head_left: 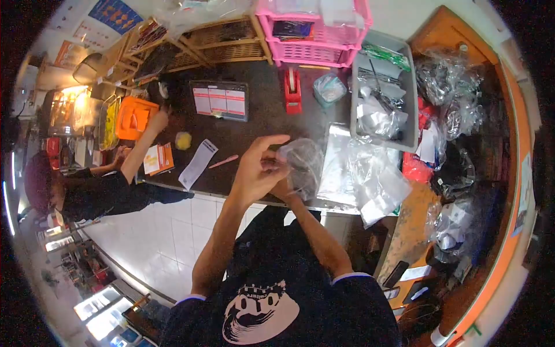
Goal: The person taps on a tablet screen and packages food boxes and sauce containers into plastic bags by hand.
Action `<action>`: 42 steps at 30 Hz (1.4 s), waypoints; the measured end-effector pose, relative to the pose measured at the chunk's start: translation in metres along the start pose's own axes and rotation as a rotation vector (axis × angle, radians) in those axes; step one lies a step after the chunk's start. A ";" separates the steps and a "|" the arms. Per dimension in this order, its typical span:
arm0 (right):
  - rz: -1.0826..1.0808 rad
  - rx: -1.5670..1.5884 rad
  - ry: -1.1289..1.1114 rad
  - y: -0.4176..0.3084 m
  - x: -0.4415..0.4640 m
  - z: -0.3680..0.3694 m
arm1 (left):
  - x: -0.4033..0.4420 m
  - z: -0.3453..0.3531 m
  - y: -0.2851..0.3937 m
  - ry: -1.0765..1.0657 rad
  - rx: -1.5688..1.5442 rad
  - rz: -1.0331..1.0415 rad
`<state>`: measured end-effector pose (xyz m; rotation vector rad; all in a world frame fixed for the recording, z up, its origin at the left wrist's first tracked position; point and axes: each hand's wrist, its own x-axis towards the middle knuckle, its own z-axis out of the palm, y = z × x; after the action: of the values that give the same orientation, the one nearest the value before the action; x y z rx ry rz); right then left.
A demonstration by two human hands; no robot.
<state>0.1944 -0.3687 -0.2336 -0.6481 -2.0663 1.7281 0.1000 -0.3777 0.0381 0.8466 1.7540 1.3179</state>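
A crumpled clear plastic bag [306, 168] is up in front of me, over the table's front edge. My left hand [260, 170] is closed at the bag's left side, with thumb and fingers curled together and the index finger stretched above. My right hand [282, 188] is close behind and below it, against the lower part of the bag. Its fingers are hidden by the left hand and the plastic. Just right of the bag lie a silver plastic mailer [338, 168] and a pile of clear plastic packaging [376, 179].
A grey bin [354, 92] of packets stands at the back right, near a red tape dispenser [293, 92] and a tablet [219, 99]. A paper slip [198, 165] and pink pen [224, 161] lie left. A co-worker [98, 188] reaches toward an orange basket [136, 117].
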 end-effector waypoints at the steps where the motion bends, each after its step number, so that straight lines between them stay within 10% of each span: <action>1: 0.008 0.028 -0.004 -0.015 -0.005 -0.012 | -0.001 0.000 0.000 0.035 0.000 0.027; 14: 0.036 0.080 0.026 -0.243 -0.096 -0.163 | -0.017 -0.018 -0.078 0.145 0.222 0.084; 18: -0.108 0.282 0.087 -0.256 -0.050 -0.158 | -0.015 -0.001 -0.071 0.188 -0.603 -0.027; 42: 0.191 0.465 -0.013 -0.180 -0.030 -0.133 | 0.003 0.002 -0.071 0.045 -0.476 -0.109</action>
<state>0.2727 -0.3032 -0.0321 -0.6981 -1.5585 2.2216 0.0956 -0.3918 -0.0318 0.4497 1.4070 1.5984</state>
